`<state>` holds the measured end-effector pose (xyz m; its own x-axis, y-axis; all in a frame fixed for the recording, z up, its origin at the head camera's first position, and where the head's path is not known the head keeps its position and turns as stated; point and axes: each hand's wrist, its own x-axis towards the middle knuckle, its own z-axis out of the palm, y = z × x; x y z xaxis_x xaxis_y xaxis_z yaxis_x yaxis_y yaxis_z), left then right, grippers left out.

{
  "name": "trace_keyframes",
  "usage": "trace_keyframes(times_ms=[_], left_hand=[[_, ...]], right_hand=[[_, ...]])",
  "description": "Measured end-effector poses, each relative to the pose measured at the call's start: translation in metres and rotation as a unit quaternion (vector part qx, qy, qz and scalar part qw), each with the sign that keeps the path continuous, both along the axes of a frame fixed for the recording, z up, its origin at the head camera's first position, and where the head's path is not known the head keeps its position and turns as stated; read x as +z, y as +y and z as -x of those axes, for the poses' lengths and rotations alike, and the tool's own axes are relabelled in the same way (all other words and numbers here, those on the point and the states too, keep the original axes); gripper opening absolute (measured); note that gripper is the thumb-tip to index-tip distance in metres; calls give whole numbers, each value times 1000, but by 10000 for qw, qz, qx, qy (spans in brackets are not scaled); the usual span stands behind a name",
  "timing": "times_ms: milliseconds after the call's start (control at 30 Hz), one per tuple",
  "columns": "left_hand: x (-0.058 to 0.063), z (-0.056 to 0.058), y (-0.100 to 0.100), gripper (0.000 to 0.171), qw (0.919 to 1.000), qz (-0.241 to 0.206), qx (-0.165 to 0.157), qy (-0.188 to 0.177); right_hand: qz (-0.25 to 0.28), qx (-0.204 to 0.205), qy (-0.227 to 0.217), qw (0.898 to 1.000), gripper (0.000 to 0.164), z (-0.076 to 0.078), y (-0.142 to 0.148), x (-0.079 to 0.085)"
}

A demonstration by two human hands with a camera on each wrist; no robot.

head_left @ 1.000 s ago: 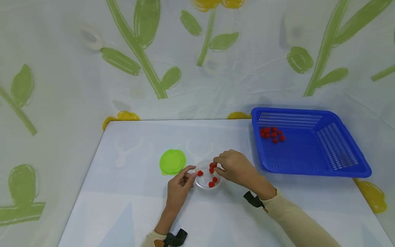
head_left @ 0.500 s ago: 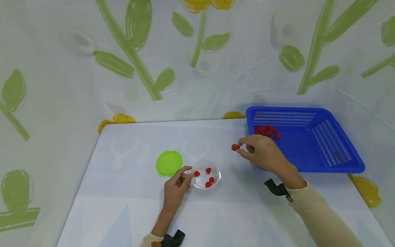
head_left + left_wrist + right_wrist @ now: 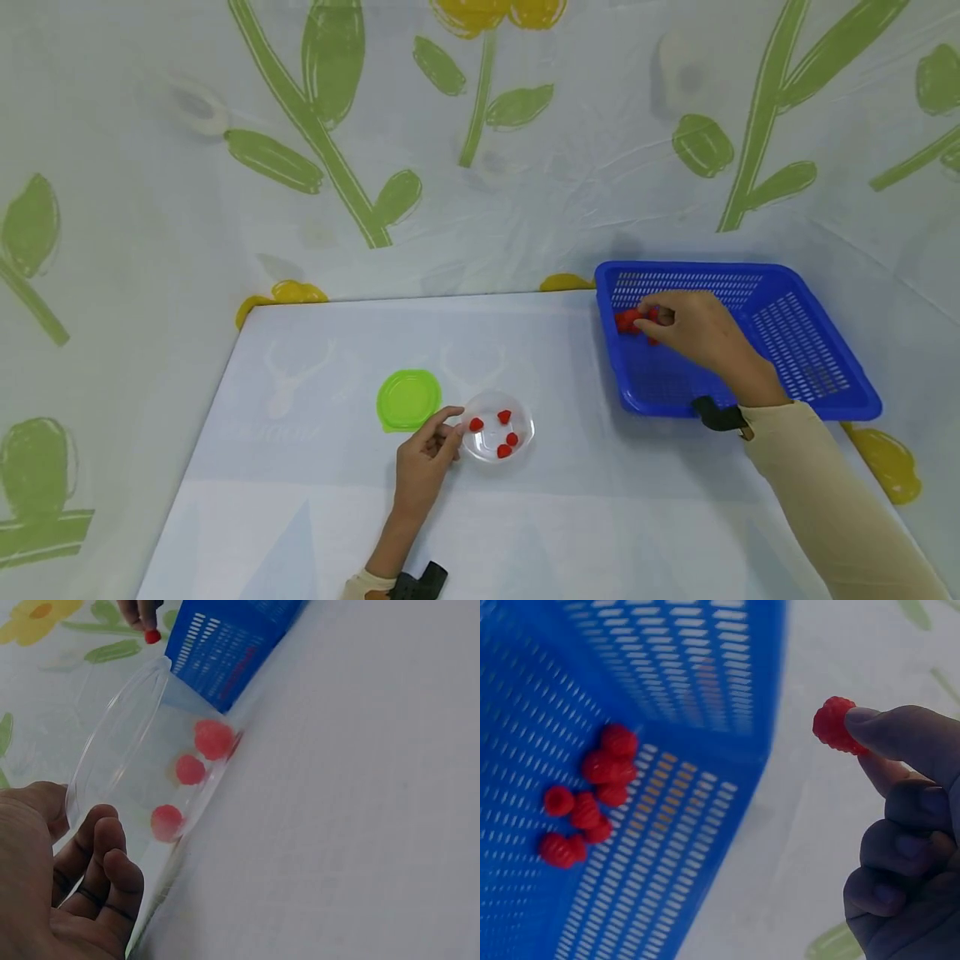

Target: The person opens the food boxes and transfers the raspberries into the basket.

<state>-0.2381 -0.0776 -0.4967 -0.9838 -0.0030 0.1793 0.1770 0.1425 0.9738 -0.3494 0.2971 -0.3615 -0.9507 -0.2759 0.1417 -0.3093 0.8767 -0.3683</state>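
Note:
My left hand (image 3: pixel 425 467) pinches the near-left rim of a clear plastic bowl (image 3: pixel 489 438) that stands on the table. Several red raspberries (image 3: pixel 504 451) lie spread over the bowl's bottom. Over the left part of a blue plastic basket (image 3: pixel 637 383) is my right hand (image 3: pixel 697 329). Between its thumb and forefinger it holds one raspberry (image 3: pixel 832 725), the other fingers curled in, as the right wrist view shows. A cluster of raspberries (image 3: pixel 600 766) sits in the basket's corner; in the head view my right hand partly hides it.
A bright green lid (image 3: pixel 408 400) lies flat on the white table (image 3: pixel 315 533), just behind the left hand. The basket stands at the table's back right, against a wall covering (image 3: pixel 555 217) printed with plants.
My right hand has taken a raspberry out of the bowl and carried it right and back, over the basket. My left hand stays at the bowl's rim.

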Motion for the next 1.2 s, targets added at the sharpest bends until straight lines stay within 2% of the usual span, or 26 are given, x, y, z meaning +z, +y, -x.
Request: trace_keyframes(times_ms=[400, 667, 900, 1200], left_hand=[[-1, -1, 1, 25, 9999, -38, 59, -84], [-3, -1, 2, 25, 10000, -7, 38, -4], [-2, 0, 2, 26, 10000, -2, 6, 33], [0, 1, 1, 25, 10000, 27, 42, 42]], right_hand=[[-638, 84, -943, 9935, 13, 39, 17, -21], [-605, 168, -1638, 9845, 14, 53, 23, -44], [-967, 359, -1529, 9828, 13, 56, 23, -62], [-1160, 472, -1465, 9813, 12, 61, 19, -73]])
